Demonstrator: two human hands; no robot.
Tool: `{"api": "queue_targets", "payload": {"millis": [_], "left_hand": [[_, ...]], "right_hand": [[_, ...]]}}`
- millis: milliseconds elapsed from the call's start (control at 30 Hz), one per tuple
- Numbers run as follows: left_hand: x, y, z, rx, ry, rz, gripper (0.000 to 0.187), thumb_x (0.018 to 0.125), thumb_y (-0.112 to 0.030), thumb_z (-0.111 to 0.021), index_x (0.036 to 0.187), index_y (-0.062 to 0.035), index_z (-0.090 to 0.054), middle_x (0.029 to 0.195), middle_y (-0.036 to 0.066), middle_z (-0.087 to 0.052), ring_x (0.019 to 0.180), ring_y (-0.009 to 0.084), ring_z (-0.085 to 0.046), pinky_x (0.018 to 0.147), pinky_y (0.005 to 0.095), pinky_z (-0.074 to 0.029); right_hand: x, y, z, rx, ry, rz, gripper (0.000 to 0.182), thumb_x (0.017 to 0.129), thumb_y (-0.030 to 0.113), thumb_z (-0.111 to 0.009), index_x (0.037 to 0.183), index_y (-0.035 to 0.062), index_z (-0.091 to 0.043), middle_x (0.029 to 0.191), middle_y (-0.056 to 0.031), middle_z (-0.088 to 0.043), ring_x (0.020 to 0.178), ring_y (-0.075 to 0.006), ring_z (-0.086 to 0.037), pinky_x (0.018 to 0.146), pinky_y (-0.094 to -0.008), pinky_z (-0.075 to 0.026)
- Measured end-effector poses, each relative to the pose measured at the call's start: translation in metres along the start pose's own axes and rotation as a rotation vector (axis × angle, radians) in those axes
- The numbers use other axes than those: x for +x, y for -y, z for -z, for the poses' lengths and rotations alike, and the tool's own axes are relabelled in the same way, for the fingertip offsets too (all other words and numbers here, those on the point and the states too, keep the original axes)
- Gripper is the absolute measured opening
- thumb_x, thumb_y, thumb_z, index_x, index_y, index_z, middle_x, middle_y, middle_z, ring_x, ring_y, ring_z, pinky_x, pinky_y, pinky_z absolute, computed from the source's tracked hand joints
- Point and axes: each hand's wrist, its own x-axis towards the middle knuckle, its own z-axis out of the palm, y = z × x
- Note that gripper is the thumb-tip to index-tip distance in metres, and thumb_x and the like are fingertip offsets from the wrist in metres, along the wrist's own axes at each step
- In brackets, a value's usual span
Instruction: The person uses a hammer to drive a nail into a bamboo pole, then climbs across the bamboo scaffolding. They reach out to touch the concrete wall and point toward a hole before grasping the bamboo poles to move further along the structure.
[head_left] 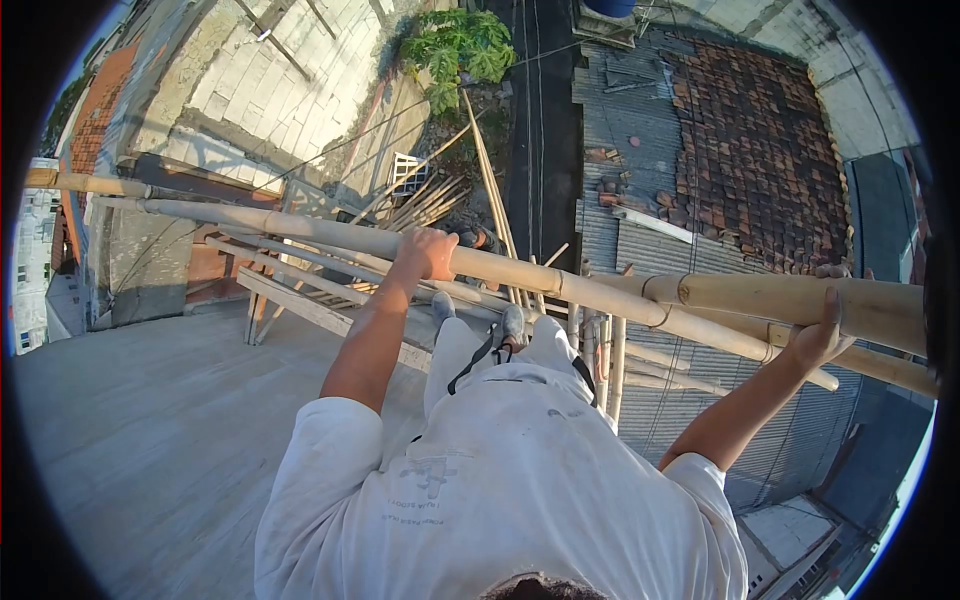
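My left hand (pixel 428 252) is closed around a long, pale bamboo pole (pixel 330 232), which slants across in front of me from upper left to lower right. My right hand (pixel 822 325) wraps a thicker bamboo pole (pixel 760 295) at the right, its fingertips showing over the far side. The two poles cross or run close together between my hands. More bamboo (pixel 880 368) passes beneath my right wrist. Below the poles my shoes (pixel 513 325) show, standing among bamboo pieces; what exactly bears them is hard to make out.
A concrete slab (pixel 170 430) lies at left, with a wooden plank frame (pixel 300 308) along its edge. Upright bamboo poles (pixel 618 370) stand beside my legs. Far below are a corrugated metal roof (pixel 625 130), roof tiles (pixel 760 150), leaning bamboo (pixel 487 180) and a dark lane (pixel 540 130). Thin cables cross the view.
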Motion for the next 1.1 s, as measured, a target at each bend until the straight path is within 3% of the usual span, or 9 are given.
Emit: {"api": "queue_targets", "payload": {"millis": [900, 967, 1100], "left_hand": [[0.001, 0.001, -0.003, -0.020, -0.010, -0.010, 0.047, 0.067, -0.035, -0.075, 0.105, -0.0108, -0.064, 0.103, 0.012, -0.069, 0.104, 0.0290, -0.065, 0.092, 0.0424, -0.049], [0.001, 0.002, -0.003, -0.020, -0.004, -0.011, 0.047, 0.068, -0.036, -0.075, 0.106, -0.0109, -0.064, 0.104, 0.011, -0.069, 0.104, 0.0290, -0.065, 0.093, 0.0424, -0.049], [0.001, 0.001, -0.003, -0.012, -0.001, -0.010, 0.047, 0.068, -0.036, -0.075, 0.106, -0.0112, -0.064, 0.104, 0.011, -0.069, 0.105, 0.0287, -0.064, 0.093, 0.0424, -0.049]], "right_hand": [[0.001, 0.000, -0.001, -0.041, -0.012, 0.048, 0.076, 0.077, 0.009, -0.067, 0.140, -0.0084, -0.028, 0.098, -0.0195, -0.063, 0.094, -0.0264, -0.064, 0.091, -0.0391, -0.049], [0.000, 0.003, -0.007, -0.054, -0.077, 0.028, 0.080, 0.072, 0.010, -0.068, 0.139, -0.0094, -0.029, 0.095, -0.0191, -0.061, 0.089, -0.0263, -0.062, 0.087, -0.0398, -0.048], [0.001, 0.004, -0.007, -0.068, -0.077, 0.033, 0.081, 0.072, 0.010, -0.068, 0.140, -0.0096, -0.028, 0.095, -0.0192, -0.061, 0.089, -0.0265, -0.062, 0.087, -0.0403, -0.048]]}}
